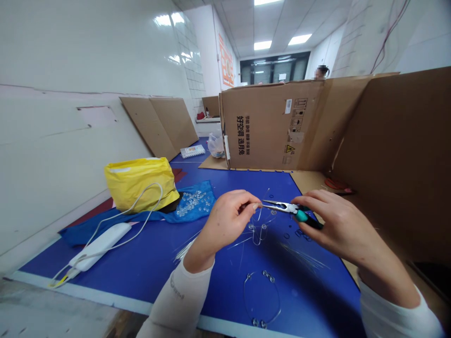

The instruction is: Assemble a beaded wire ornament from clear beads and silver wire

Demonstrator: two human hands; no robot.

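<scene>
Head view: I read left hand [225, 225] pinching clear strand [260, 220] at tip of pliers [282, 207]; right hand [334, 225] closed on pliers, held up to pinch, likely keeping strand steady above blue desk [134, 277].

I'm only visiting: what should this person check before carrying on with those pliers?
Pliers firmly in the right hand: ok.
Left hand fingers away from the plier tips: not ok, they nearly touch.
Something gripped in the plier tips: cannot tell, too thin to see.
Loose clear beads kept on the blue cloth: ok.
Spare clear strands within reach on the blue mat: ok.
</scene>
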